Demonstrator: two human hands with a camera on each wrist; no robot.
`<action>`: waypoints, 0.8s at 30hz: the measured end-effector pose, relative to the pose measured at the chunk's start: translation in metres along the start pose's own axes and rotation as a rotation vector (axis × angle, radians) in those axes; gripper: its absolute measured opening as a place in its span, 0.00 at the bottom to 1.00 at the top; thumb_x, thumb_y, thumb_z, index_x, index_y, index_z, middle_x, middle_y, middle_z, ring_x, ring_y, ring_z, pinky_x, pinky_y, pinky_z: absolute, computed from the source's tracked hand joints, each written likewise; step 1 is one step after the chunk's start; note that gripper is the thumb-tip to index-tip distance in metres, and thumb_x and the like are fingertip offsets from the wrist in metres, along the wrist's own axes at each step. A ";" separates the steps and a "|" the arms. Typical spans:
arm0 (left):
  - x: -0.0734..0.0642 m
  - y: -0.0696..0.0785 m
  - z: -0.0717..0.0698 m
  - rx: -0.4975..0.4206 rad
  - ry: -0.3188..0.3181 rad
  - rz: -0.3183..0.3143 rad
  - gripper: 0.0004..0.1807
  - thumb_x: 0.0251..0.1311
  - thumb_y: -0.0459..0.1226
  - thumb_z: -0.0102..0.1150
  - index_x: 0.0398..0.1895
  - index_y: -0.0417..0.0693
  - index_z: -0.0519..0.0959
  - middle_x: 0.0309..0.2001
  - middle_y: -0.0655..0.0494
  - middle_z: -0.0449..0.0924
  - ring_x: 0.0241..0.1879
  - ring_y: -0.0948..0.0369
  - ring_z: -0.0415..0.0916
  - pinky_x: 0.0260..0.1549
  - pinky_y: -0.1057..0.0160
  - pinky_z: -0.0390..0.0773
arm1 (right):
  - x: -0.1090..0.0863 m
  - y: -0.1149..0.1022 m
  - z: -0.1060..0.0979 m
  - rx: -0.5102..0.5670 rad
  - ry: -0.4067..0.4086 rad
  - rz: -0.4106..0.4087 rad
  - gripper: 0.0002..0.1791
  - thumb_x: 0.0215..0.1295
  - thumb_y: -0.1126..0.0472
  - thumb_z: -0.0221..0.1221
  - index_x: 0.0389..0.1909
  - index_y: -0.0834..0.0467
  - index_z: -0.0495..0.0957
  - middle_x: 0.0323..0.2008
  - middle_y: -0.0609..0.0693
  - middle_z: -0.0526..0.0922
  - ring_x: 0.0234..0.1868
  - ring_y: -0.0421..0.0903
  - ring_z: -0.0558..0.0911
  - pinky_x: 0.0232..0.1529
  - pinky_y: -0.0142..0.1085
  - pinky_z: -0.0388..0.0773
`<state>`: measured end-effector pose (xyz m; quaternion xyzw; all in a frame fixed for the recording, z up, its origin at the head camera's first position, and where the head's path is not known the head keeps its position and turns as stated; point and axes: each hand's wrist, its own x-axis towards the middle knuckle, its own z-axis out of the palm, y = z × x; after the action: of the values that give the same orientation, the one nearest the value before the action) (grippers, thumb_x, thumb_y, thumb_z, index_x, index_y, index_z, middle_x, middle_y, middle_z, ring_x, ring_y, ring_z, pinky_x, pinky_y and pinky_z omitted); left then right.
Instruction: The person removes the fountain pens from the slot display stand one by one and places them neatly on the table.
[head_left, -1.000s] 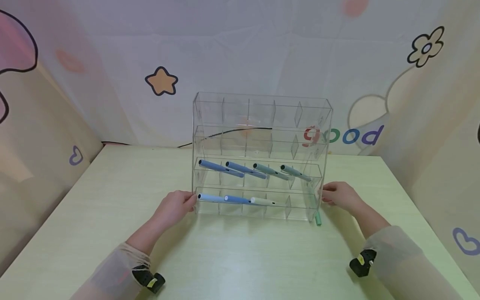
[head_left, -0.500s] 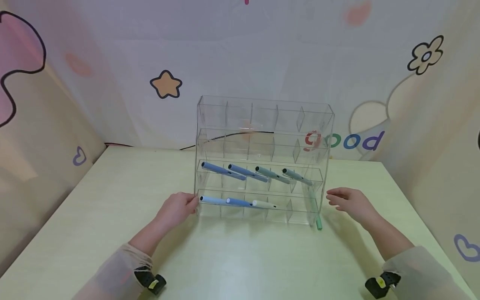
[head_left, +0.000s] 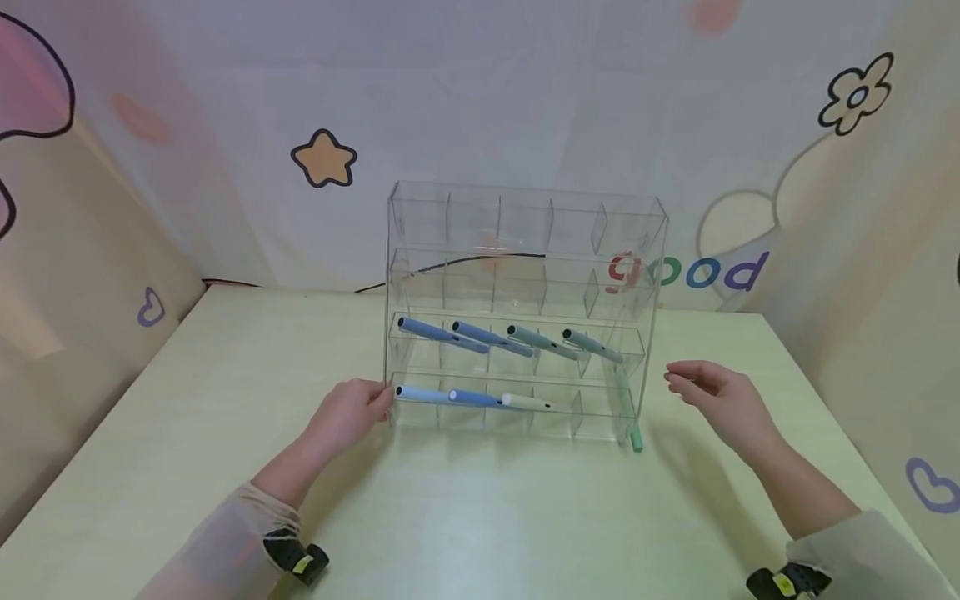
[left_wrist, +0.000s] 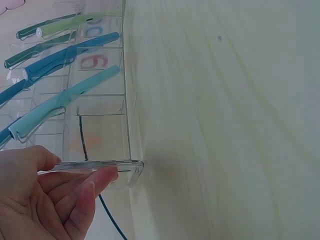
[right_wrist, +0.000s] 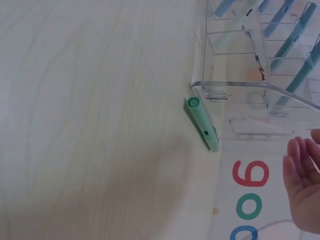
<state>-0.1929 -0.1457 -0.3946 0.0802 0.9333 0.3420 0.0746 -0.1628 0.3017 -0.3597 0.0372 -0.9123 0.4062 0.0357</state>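
A clear acrylic pen rack with tiers of compartments stands upright on the table. My left hand holds its left side panel low down, thumb on one face and fingers on the other, as the left wrist view shows. Two blue pens and two grey-green pens slant across the second tier from the bottom. In the bottom tier lie a light blue pen, a blue pen and a cream pen. My right hand hovers right of the rack, fingers loosely bent, holding nothing.
A green pen lies on the pale wooden table beside the rack's right side, partly seen through the clear panel. Behind the rack hangs a printed cloth backdrop; similar cloth flanks both sides. A dark cable shows behind the rack.
My right hand has left the rack's right side and moved off to the right, up from the table. The left hand keeps its hold, and the rack and pens stay put.
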 end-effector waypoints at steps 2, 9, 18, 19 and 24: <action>0.000 0.000 0.000 -0.001 0.001 0.001 0.18 0.67 0.38 0.45 0.48 0.36 0.79 0.29 0.50 0.81 0.13 0.64 0.53 0.13 0.68 0.55 | -0.003 -0.003 0.001 -0.017 0.051 -0.030 0.22 0.69 0.52 0.51 0.53 0.66 0.74 0.47 0.63 0.79 0.37 0.25 0.75 0.36 0.21 0.73; 0.001 -0.002 0.001 0.009 0.006 0.008 0.18 0.67 0.38 0.45 0.48 0.36 0.80 0.29 0.49 0.82 0.14 0.63 0.55 0.14 0.67 0.57 | -0.008 -0.012 0.005 -0.005 0.114 -0.097 0.19 0.68 0.56 0.52 0.51 0.65 0.76 0.45 0.61 0.80 0.36 0.24 0.75 0.37 0.19 0.72; 0.002 0.000 0.000 0.010 -0.001 -0.001 0.17 0.67 0.38 0.45 0.47 0.36 0.80 0.30 0.49 0.82 0.15 0.63 0.56 0.15 0.66 0.58 | -0.010 -0.021 0.018 0.029 0.144 -0.189 0.14 0.66 0.61 0.55 0.46 0.66 0.78 0.41 0.59 0.82 0.36 0.27 0.78 0.38 0.20 0.73; 0.002 0.000 0.000 0.009 0.000 -0.002 0.17 0.66 0.38 0.45 0.47 0.36 0.80 0.30 0.48 0.83 0.15 0.63 0.56 0.15 0.66 0.58 | -0.009 -0.022 0.020 0.023 0.141 -0.204 0.13 0.66 0.61 0.55 0.46 0.66 0.78 0.40 0.59 0.82 0.36 0.27 0.78 0.37 0.20 0.73; 0.001 0.000 -0.001 0.003 -0.008 -0.004 0.18 0.67 0.38 0.45 0.48 0.35 0.79 0.31 0.48 0.83 0.14 0.63 0.55 0.15 0.67 0.57 | -0.007 -0.023 0.028 0.019 0.108 -0.234 0.12 0.65 0.62 0.56 0.45 0.65 0.79 0.39 0.56 0.82 0.37 0.30 0.78 0.38 0.21 0.73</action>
<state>-0.1937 -0.1457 -0.3938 0.0796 0.9336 0.3402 0.0791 -0.1547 0.2651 -0.3621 0.1219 -0.8946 0.4092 0.1315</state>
